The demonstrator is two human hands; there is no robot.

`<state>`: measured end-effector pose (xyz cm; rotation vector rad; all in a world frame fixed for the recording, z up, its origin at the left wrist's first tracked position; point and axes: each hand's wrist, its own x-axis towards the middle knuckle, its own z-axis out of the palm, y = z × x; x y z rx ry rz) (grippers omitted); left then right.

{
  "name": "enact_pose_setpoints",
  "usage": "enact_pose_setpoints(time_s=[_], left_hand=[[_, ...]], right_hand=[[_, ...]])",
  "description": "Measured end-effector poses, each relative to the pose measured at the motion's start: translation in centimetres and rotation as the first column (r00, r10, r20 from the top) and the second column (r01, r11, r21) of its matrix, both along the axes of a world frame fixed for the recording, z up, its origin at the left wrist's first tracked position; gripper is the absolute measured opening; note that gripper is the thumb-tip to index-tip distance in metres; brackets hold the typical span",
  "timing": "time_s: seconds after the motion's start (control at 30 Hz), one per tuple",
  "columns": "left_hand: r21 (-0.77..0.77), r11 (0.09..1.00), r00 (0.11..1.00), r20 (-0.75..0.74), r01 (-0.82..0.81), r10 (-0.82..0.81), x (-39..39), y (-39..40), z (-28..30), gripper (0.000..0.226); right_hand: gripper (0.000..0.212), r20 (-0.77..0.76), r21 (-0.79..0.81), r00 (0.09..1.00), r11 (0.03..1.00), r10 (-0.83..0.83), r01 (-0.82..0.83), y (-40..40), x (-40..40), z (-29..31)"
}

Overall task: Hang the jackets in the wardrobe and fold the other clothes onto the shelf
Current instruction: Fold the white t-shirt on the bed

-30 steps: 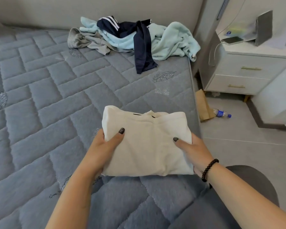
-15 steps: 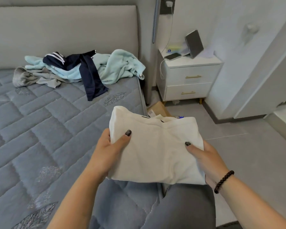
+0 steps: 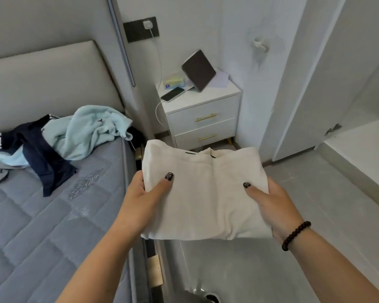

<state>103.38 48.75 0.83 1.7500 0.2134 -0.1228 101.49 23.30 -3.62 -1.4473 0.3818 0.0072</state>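
Folded white garment (image 3: 206, 193) held above grey floor (image 3: 304, 248) beside bed (image 3: 42, 226).

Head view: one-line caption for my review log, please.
Both hands, left hand and right hand, hold a folded cream garment beside the bed.

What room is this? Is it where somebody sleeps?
Yes, most likely a bedroom. There is a bed with a padded headboard, a white nightstand beside it with a phone charging on top, and clothes piled on the mattress.
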Motion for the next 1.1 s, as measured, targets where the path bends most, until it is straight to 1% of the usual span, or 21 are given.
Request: enact_pose_setpoints(time_s=[0.1,0.2,0.27,0.33,0.4,0.53,0.67,0.73,0.87,1.0,1.1], left_hand=[[-0.041,0.996,0.997,-0.026,0.073,-0.074,2.0,-4.6,3.6,0.051],[-0.064,0.986,0.987,-0.039,0.151,-0.154,3.6,-8.3,8.1,0.047],[-0.064,0.979,0.98,-0.029,0.194,-0.196,4.5,-10.3,11.6,0.039],[-0.056,0.97,0.971,-0.02,0.237,-0.238,5.4,-12.2,15.5,0.025],[-0.053,0.958,0.959,-0.004,0.283,-0.284,6.3,-14.0,19.5,0.02],[-0.066,0.932,0.934,0.051,0.356,-0.353,8.2,-17.5,27.0,0.026],[-0.003,0.904,0.896,0.136,0.427,-0.423,10.6,-20.9,32.9,0.028],[0.038,0.885,0.867,0.188,0.463,-0.462,11.7,-22.5,35.3,0.029],[0.103,0.851,0.8,0.298,0.514,-0.52,13.7,-26.0,40.0,0.02],[0.19,0.793,0.708,0.365,0.578,-0.604,15.2,-29.8,44.0,0.017],[0.226,0.765,0.651,0.414,0.603,-0.635,16.0,-32.9,46.1,0.013]], right_hand=[[0.014,-0.026,-0.027,0.997,0.997,-0.067,0.067,-4.7,0.4,3.9],[0.014,-0.072,-0.039,0.987,0.99,-0.141,0.139,-8.4,0.1,8.6],[0.015,-0.094,-0.053,0.979,0.983,-0.182,0.177,-10.2,0.0,12.3],[0.015,-0.102,-0.067,0.97,0.975,-0.22,0.214,-11.9,-0.1,16.3],[0.015,-0.087,-0.08,0.966,0.968,-0.244,0.238,-13.6,-0.2,20.6],[0.016,-0.017,-0.114,0.959,0.954,-0.282,0.278,-16.7,0.0,29.0],[0.016,0.073,-0.177,0.938,0.922,-0.338,0.346,-19.4,0.5,36.1],[0.016,0.116,-0.212,0.921,0.896,-0.373,0.39,-20.5,0.7,39.0],[0.016,0.175,-0.317,0.893,0.834,-0.416,0.451,-22.9,0.7,44.5],[0.013,0.223,-0.39,0.854,0.76,-0.47,0.52,-26.2,0.4,49.1],[0.011,0.24,-0.444,0.84,0.715,-0.486,0.54,-28.9,0.3,51.7]])
